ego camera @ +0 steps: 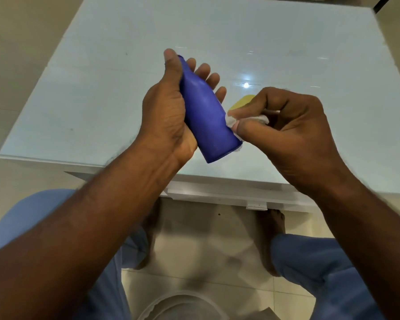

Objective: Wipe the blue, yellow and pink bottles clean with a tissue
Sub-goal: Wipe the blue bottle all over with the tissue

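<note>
Blue bottle (206,116), base toward you, sits clasped in your left hand (166,116); right fingers (245,129) pinch tissue (231,122) against its lower side.

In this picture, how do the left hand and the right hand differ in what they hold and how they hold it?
The left hand wraps around the blue bottle, thumb along its narrow top; the right hand pinches a white tissue between thumb and fingers. The left hand grips the bottle's upper part; the right hand presses the tissue against its side near the base. Both are raised above the white table, working on the same bottle.
</note>
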Motion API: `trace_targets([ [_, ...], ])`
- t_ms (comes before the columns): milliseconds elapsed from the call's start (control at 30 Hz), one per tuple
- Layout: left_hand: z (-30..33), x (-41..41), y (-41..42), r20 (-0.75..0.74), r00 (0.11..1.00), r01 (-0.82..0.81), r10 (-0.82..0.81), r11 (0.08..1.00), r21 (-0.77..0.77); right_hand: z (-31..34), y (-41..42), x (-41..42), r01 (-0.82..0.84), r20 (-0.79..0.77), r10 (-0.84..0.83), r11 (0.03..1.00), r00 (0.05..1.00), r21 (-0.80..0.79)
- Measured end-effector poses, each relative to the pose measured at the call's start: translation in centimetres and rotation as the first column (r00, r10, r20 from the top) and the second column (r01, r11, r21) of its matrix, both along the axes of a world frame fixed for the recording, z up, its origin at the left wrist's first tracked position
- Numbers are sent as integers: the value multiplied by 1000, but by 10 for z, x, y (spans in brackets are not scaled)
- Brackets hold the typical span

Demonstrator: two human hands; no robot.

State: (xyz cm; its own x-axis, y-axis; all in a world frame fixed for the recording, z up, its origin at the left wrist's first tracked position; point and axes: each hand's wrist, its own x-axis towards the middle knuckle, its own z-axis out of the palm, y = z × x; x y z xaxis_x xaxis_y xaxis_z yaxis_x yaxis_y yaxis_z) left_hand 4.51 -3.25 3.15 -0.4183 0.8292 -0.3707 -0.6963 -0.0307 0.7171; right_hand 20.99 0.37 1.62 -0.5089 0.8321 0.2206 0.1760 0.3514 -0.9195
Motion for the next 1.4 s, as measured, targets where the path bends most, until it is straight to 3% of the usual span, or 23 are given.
trace_targets([
  [100, 0, -2, 1, 24, 999, 27, -26, 999, -39, 3, 5, 7, -41, 53, 42, 999, 998, -17],
  [167, 3, -1, 3, -33, 987, 152, -155, 984, -88, 4, 6, 10, -3, 61, 1, 999, 998, 35],
  [233, 4, 5, 2, -96, 953, 272, -287, 951, -145, 4, 5, 8, 76, -19, -75, 995, 997, 69],
  [300, 2, 11, 1, -107, 946, 286, -306, 943, -168, 3, 4, 6, 102, -70, -97, 992, 993, 68],
  [467, 0, 0, 13, 128, 988, 100, -89, 992, -77, 0, 1, 3, 93, -34, -91, 993, 995, 70],
  [667, -10, -12, 19, 265, 960, -71, 86, 995, -68, 1, 0, 0, 254, -135, -240, 962, 961, 98],
  [833, -12, -13, 22, 282, 938, -194, 201, 980, -52, -5, -7, -6, 269, -158, -251, 957, 955, 104],
  [967, -16, -17, 21, 266, 921, -279, 286, 958, -64, -14, -16, -11, 216, -77, -210, 973, 975, 85],
  [1067, -13, -17, 19, 239, 934, -266, 266, 963, -32, -10, -14, -9, 203, -58, -198, 974, 979, 100],
  [1200, -7, -9, 19, 180, 959, -223, 217, 975, 15, -2, -5, -3, 346, -162, -327, 932, 931, 109],
  [1400, -6, -16, 19, 148, 949, -281, 280, 960, -12, -13, -17, -10, 227, -55, -222, 966, 974, 124],
])
